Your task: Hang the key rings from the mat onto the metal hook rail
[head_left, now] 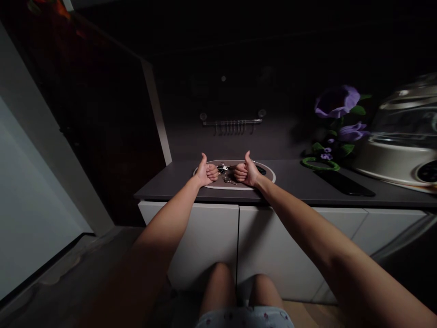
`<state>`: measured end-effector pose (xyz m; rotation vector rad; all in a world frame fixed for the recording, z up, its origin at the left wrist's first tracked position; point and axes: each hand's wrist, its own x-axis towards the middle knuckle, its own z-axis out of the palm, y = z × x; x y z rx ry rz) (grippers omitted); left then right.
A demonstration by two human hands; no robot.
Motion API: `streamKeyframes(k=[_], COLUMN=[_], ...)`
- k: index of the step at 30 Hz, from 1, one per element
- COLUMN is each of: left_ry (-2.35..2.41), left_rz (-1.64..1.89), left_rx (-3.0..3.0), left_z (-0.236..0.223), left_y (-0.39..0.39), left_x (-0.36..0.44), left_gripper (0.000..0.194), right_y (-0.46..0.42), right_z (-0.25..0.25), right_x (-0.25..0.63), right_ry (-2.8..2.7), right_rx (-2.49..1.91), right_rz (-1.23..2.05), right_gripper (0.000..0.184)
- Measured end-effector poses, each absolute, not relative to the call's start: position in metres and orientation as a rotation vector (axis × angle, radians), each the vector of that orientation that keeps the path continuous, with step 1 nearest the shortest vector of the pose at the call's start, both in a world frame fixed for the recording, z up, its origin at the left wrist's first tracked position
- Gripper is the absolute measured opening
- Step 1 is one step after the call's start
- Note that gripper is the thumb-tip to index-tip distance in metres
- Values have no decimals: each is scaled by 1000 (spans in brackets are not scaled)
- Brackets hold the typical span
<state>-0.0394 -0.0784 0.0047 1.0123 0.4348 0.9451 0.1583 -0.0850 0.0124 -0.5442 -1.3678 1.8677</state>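
My left hand (207,173) is closed in a fist with its thumb pointing up, above the left part of an oval mat (221,187) with a pale rim. My right hand (246,173) makes the same thumb-up fist over the mat's right side. No object shows in either fist. Between them lies a bunch of keys (222,169), with a small metal key (229,181) nearer the front. A dark object (261,169), partly hidden, rests behind my right hand; its kind is unclear.
A hook rail (232,122) is fixed to the dark wall. Right on the counter (290,193) are a black phone-like slab (344,183), purple craft flowers (337,102) with a green ring, and a cream appliance (392,157) with a clear lid. White cabinet doors (211,237) stand below.
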Motion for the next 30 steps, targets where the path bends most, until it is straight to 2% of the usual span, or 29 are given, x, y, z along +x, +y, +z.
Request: streamKeyframes(k=[7,10,15,19,24,30], left_ry=[576,669,976,1111,1256,1286], left_rz=[964,1076,1415,1568,1559,1224], left_rx=[1150,1292,1567,1781,2086,2544], left_z=[27,40,53,47,22,5], left_y=[-71,-63,-40,-20,-11,-11], left_x=[-39,-38,-33,-31,-38,-54], left_gripper=[64,52,24,7,10,12], right_y=[-78,-69,-47,-26,-5,-2], right_z=[30,44,58,48,18,8], right_x=[151,145,126,117,122,129], right_ry=[-1434,-1471,-1415,-1379,-1581,-1960], right_rx=[-610,-663,-751,-799,-930,-996], right_rz=[1761,1576,1166,934,572,102], right_gripper=[65,62,33,16,20,14])
